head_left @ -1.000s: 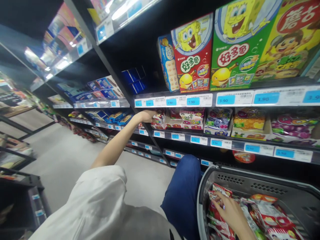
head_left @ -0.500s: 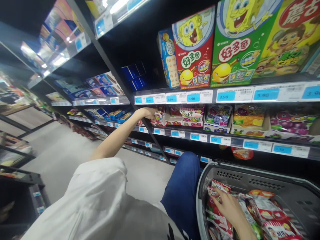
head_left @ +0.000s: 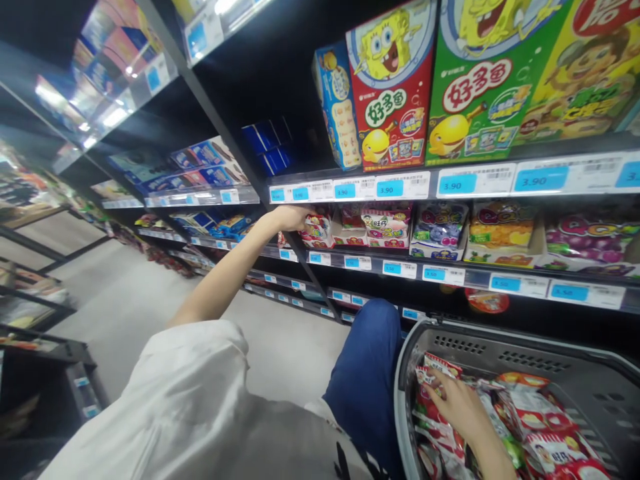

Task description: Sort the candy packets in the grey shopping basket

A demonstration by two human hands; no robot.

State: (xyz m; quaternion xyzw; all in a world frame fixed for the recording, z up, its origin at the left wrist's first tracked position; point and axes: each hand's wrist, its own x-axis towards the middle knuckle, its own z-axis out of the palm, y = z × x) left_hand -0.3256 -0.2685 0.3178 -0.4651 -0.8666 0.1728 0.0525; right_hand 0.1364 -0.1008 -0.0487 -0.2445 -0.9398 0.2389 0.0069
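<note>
My left hand [head_left: 294, 218] reaches into the lower shelf, at the left end of a row of gummy candy packets. It touches the top left of a red and white candy packet [head_left: 317, 229]; its fingers are mostly hidden behind the packet and under the shelf above. On the right, my right hand [head_left: 456, 402] is inside a grey shopping basket [head_left: 409, 363]. Its fingers are bent and closed on the edge of a red and white candy packet [head_left: 424, 377] at the basket's left side. Several other snack packets [head_left: 537, 413] lie in the basket.
Boxes of purple [head_left: 440, 230], orange [head_left: 503, 230] and further gummy packets line the shelf. Above stand tall cartoon snack boxes [head_left: 393, 87] behind a price-tag rail [head_left: 403, 187]. A dark shelf upright [head_left: 225, 127] stands beside my left arm. My blue-trousered knee [head_left: 373, 333] is next to the basket.
My left hand has shifted slightly left and up against the packet on the shelf. My right hand stays on the packet in the basket. The view has tilted a little.
</note>
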